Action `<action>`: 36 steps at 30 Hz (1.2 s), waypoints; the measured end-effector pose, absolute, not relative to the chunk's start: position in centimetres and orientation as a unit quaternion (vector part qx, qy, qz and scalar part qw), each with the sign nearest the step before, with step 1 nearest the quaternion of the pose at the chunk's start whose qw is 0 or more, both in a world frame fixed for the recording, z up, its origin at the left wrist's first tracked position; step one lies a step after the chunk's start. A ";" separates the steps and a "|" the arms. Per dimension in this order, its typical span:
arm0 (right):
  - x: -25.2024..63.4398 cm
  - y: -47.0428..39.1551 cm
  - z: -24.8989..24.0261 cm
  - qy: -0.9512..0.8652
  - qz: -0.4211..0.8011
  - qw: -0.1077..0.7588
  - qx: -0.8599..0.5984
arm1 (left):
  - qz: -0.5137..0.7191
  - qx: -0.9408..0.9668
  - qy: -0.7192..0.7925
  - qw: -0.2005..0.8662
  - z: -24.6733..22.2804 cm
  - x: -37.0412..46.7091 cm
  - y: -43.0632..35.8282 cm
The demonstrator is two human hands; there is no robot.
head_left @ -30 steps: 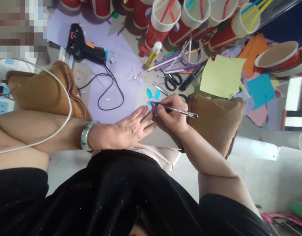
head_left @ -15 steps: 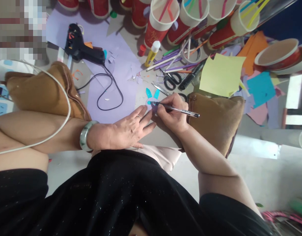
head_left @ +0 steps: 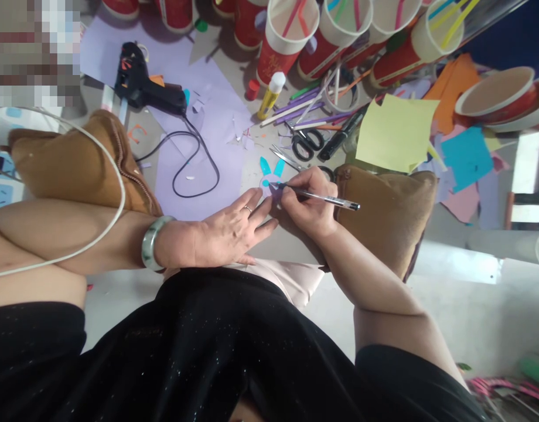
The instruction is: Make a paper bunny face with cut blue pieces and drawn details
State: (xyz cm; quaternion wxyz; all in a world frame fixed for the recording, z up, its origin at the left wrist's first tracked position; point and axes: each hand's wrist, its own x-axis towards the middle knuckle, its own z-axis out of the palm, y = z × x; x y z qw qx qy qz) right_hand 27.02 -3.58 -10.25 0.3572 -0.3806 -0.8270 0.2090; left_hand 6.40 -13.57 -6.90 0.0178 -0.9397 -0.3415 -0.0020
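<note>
Near the table's front edge lies a small purple paper bunny head (head_left: 272,187) with blue ears and blue dots. My right hand (head_left: 311,199) is closed round a clear pen (head_left: 335,200), its tip on the paper face between the dots. Fingers stretched out, my left hand (head_left: 234,228) lies flat with its fingertips at the bunny's lower left edge, partly covering it. Just above my right hand are black-handled scissors (head_left: 308,145) and a second pair, whose blades show beside the bunny's right ear.
Several red paper cups (head_left: 280,58) with straws stand at the back. A black glue gun (head_left: 150,88) and its cable lie on purple paper at left. A glue stick (head_left: 272,97), loose straws, a black marker (head_left: 342,135) and yellow paper (head_left: 396,135) are around. Brown cushions (head_left: 384,217) flank both arms.
The pen's rear end has swung slightly right and its tip has shifted a little on the paper face. My left hand and the bunny stay in place.
</note>
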 end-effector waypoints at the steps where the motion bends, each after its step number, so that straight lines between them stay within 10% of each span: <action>1: 27.1 -3.6 -10.3 -0.828 0.208 0.362 -0.374 | -0.002 -0.940 -0.340 0.019 -6.9 6.4 -13.6; 36: 26.9 -3.6 -9.8 -0.848 0.224 0.310 -0.368 | -0.005 -0.938 -0.345 0.023 -7.1 6.5 -13.6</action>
